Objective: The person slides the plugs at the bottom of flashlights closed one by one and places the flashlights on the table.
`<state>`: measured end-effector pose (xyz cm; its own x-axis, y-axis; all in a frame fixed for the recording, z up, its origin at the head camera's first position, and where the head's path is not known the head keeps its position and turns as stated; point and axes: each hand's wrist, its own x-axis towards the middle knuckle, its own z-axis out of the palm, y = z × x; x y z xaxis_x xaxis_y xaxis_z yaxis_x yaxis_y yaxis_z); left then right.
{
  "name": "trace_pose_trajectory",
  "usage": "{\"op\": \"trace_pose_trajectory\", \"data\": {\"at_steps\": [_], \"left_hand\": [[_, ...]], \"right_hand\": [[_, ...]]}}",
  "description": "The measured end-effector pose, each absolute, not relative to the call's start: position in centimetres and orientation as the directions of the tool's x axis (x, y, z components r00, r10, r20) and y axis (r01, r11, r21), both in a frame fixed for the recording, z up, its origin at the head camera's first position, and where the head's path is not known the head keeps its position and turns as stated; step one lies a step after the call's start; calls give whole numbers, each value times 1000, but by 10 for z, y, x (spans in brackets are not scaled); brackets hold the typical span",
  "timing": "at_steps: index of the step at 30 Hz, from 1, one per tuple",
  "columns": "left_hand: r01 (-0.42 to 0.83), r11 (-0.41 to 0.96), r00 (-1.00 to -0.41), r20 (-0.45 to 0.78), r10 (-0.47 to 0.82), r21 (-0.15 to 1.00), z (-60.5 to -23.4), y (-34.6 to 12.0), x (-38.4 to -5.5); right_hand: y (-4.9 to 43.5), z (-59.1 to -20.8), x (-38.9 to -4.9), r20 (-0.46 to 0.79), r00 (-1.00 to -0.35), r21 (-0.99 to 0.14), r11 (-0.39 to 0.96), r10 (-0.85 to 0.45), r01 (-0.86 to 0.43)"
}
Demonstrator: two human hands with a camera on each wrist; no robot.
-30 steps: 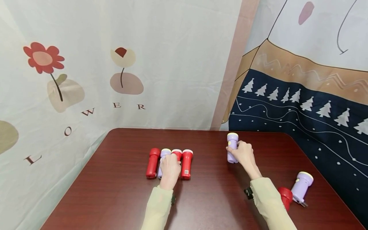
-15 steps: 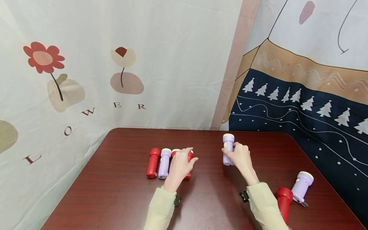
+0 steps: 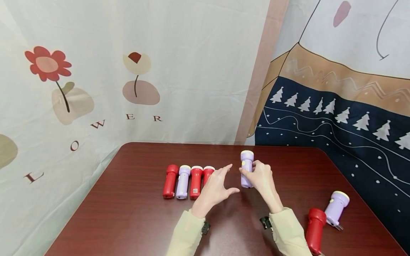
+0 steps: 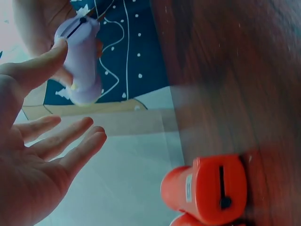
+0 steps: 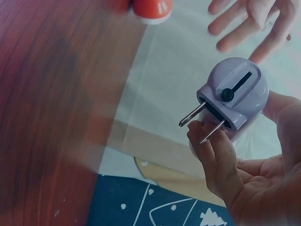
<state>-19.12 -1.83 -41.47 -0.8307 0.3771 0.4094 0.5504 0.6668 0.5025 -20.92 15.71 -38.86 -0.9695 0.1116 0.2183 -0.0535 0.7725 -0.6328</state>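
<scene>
My right hand [image 3: 263,181] grips a lilac flashlight [image 3: 247,167] between thumb and fingers, raised over the table with its pale yellow-rimmed head up. In the right wrist view, two metal prongs [image 5: 193,114] stick out from the flashlight's tail, beside a black slot. My left hand [image 3: 214,192] is spread and holds nothing, with thumb and fingers pointing toward that flashlight but apart from it. Left of it lie a red flashlight [image 3: 170,181], a lilac flashlight [image 3: 183,182] and a red flashlight [image 3: 196,182] side by side. Another red flashlight [image 3: 209,172] is partly hidden by my left hand.
At the table's right side lie a red flashlight [image 3: 315,227] and a lilac flashlight [image 3: 336,208], close together, prongs showing on the lilac one. The brown table [image 3: 134,220] ends at a printed cloth [image 3: 198,71] behind and a dark blue cloth [image 3: 320,128] at right.
My left hand has left the row and moved right, its fingers spreading. My right hand has carried the lilac flashlight leftward, toward the left hand.
</scene>
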Motion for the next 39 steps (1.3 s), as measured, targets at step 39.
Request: {"op": "trace_pose_trajectory", "data": {"at_steps": [39], "left_hand": [[521,586,-853,406,328,621,-423,3,-181]], "right_hand": [[136,-390,-193,272,-956,-632,770,111,-90]]}}
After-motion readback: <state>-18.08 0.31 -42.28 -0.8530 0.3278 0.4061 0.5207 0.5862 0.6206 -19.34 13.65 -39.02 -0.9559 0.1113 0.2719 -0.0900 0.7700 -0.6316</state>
